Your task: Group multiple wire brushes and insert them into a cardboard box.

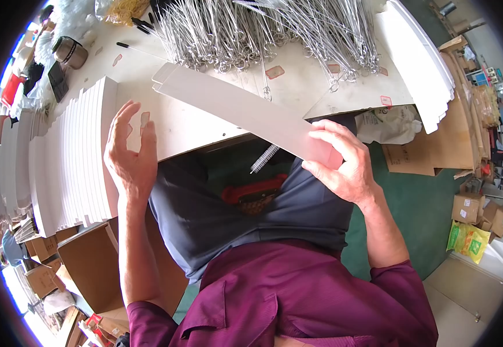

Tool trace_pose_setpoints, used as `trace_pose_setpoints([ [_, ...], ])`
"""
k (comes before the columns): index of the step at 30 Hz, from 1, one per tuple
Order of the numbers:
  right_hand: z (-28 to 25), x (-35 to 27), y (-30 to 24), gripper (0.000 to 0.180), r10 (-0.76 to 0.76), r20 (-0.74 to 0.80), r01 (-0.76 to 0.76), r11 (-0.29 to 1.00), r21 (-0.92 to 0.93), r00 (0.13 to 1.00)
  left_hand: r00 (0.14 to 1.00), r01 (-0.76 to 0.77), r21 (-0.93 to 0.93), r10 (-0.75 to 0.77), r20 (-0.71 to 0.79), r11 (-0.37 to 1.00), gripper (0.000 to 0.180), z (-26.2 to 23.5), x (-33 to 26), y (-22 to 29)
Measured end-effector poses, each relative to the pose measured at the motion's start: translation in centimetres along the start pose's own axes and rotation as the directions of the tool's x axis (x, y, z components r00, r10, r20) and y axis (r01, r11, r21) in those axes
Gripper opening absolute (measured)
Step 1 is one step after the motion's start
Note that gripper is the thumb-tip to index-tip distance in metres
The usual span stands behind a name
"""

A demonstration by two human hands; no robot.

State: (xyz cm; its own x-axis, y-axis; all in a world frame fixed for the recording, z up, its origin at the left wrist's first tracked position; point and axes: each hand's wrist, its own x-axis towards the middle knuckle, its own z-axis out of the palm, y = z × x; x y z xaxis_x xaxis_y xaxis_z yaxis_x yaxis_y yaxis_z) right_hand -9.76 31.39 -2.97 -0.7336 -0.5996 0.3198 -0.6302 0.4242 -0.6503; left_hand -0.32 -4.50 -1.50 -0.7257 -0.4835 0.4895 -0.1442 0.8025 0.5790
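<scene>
My right hand (pixel 346 165) grips the near end of a long, slim white box (pixel 234 110), fingers over one face and thumb along its edge. The box slants up to the left over the table's front edge, and a flap stands open at its far end. My left hand (pixel 131 153) is raised beside a row of stacked white boxes (pixel 78 156), its fingers and thumb apart with nothing between them. Below the held box, the bristled tip of a thin brush (pixel 264 159) shows above my lap; the rest of it is hidden.
A large heap of thin wire-handled brushes (pixel 222 34) with looped ends covers the back of the white table (pixel 188 127). More white boxes (pixel 422 63) are stacked at the right, beside brown cardboard (pixel 413 153). A metal flask (pixel 70 52) and a dark phone-like slab (pixel 58 81) lie far left.
</scene>
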Motion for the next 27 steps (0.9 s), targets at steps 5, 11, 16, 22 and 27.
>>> trace_pose_setpoints([
  [5, 0.6, 0.2, -1.0, 0.048, -0.006, 0.065, 0.004, 0.999, 0.042, 0.998, 0.933, -0.232, -0.063, 0.240, 0.270, 0.971, 0.043, -1.8, -1.9, 4.5],
  [11, 1.6, 0.1, -1.9, 0.051, -0.091, 0.146, 0.081, 0.994, 0.073, 0.985, 0.736, -0.308, -0.142, 0.330, 0.591, 0.941, 0.054, -1.2, -4.1, 7.1],
  [16, 2.1, 0.2, -2.0, 0.052, -0.145, 0.187, 0.129, 0.987, 0.093, 0.972, 0.660, -0.302, -0.160, 0.327, 0.676, 0.940, 0.059, -1.0, -4.4, 6.9],
  [22, 2.4, 0.2, -2.6, 0.050, -0.147, 0.207, 0.124, 0.985, 0.121, 0.967, 0.681, -0.262, -0.152, 0.294, 0.671, 0.953, 0.065, -0.8, -4.2, 6.5],
  [27, 2.6, 0.4, -2.8, 0.050, -0.148, 0.231, 0.121, 0.985, 0.126, 0.962, 0.646, -0.305, -0.142, 0.314, 0.696, 0.942, 0.066, -0.6, -4.1, 6.4],
])
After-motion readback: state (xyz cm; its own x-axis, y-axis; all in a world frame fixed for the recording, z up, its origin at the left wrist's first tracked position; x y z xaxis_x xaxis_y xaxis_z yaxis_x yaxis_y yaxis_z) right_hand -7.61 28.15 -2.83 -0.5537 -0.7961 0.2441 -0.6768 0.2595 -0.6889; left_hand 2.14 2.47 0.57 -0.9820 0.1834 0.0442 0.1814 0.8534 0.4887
